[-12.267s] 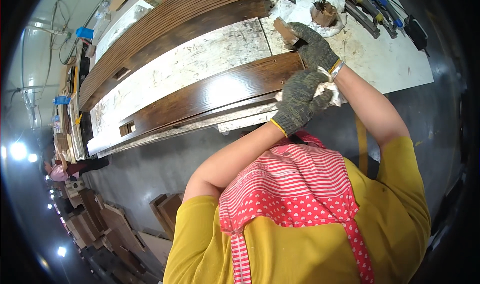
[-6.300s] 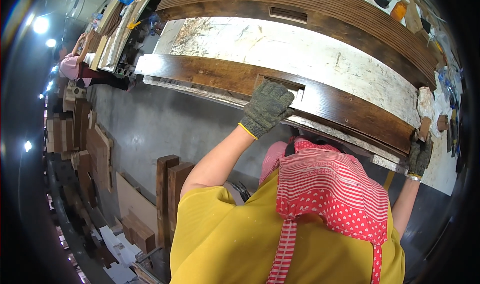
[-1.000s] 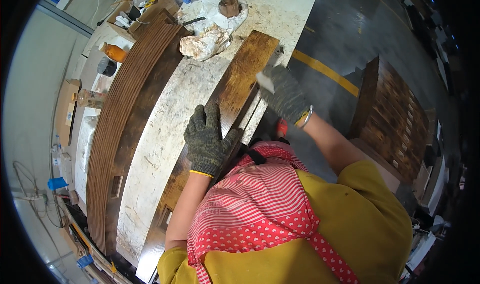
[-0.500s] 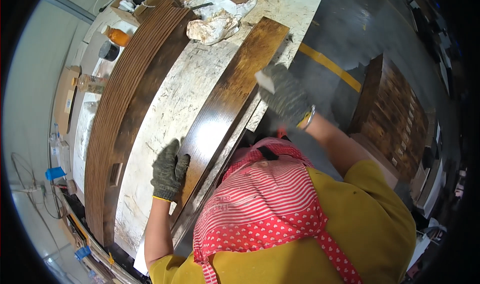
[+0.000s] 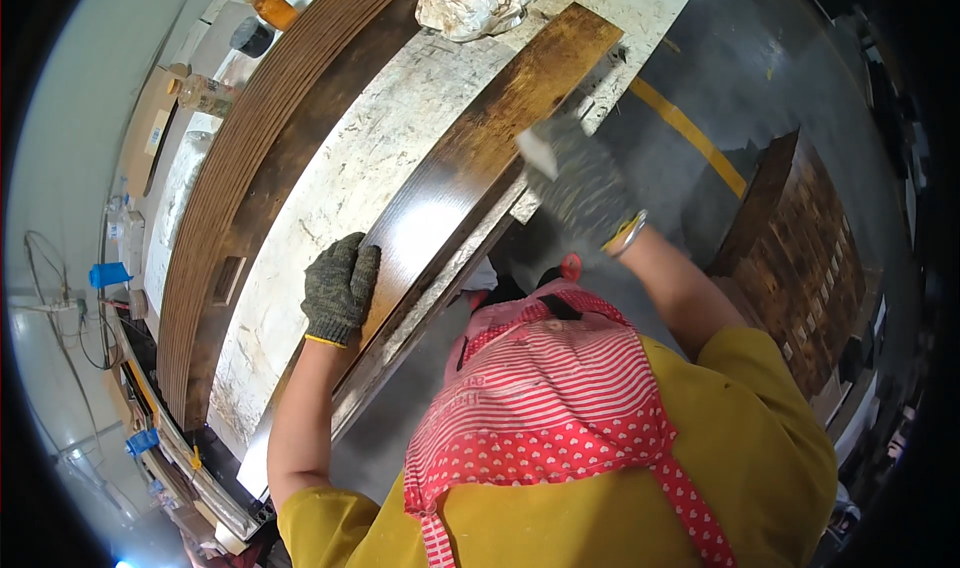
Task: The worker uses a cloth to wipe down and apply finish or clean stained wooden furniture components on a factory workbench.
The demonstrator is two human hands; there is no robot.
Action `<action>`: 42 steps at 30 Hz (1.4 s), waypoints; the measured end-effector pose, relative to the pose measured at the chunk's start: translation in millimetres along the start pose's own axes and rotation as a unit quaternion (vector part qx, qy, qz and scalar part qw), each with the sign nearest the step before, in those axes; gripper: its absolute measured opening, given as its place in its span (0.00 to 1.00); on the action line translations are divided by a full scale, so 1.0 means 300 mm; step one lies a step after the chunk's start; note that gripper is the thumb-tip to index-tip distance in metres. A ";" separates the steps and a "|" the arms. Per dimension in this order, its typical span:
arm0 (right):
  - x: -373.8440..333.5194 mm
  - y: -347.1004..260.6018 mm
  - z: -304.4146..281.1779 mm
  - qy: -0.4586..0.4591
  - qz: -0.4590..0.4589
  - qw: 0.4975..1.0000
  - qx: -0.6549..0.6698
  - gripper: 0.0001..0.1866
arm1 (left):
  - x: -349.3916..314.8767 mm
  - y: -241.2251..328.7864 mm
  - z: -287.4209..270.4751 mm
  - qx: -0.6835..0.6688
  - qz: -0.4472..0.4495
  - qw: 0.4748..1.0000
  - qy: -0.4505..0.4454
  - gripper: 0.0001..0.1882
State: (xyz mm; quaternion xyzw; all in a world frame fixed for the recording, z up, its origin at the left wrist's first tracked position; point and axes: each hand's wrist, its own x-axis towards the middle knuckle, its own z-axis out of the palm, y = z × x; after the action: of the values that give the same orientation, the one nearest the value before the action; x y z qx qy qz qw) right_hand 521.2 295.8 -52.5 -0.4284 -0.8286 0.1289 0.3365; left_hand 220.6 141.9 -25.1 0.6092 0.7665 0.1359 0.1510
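A long brown stained wooden plank [image 5: 455, 183] lies slantwise along the near edge of the white work table [image 5: 345, 158], its middle shining under the light. My left hand [image 5: 342, 288], in a dark grey-green knitted glove, rests at the plank's left long edge, fingers stretched out close together and thumb by the wood. My right hand [image 5: 582, 186], gloved alike and blurred by motion, is closed on a pale flat pad [image 5: 536, 154] at the plank's right edge, past its middle. Whether the pad touches the wood, I cannot tell.
Left of the plank stands a curved-looking stack of brown boards [image 5: 262, 118]. Beyond lies a crumpled stained cloth [image 5: 465, 13]. An orange bottle [image 5: 272, 10] and a dark jar [image 5: 252, 38] stand behind the stack. Brown panels [image 5: 800, 258] are piled on the floor at right.
The whole view has shifted, so the table sits higher in it. Against the plank, my right hand with the pad has come a little nearer to me. My left hand stays at the plank's edge.
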 end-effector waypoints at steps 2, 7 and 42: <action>-0.058 -0.121 0.029 -0.106 0.033 0.994 0.022 0.22 | -0.009 -0.019 0.007 -0.002 -0.003 1.000 -0.006 0.23; -0.171 -0.283 0.084 -0.056 -0.104 0.993 0.001 0.26 | -0.016 -0.024 0.001 -0.045 -0.006 0.999 -0.022 0.24; -0.302 -0.595 0.169 -0.013 0.114 0.989 0.097 0.18 | -0.111 -0.313 -0.102 -0.249 0.101 0.963 -0.014 0.30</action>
State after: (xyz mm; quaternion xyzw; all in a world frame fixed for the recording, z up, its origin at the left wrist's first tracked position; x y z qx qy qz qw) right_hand 412.9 120.3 -41.0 -0.4841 -0.7622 0.2517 0.3483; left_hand 131.6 87.8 -31.8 0.6288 0.6406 0.3284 0.2939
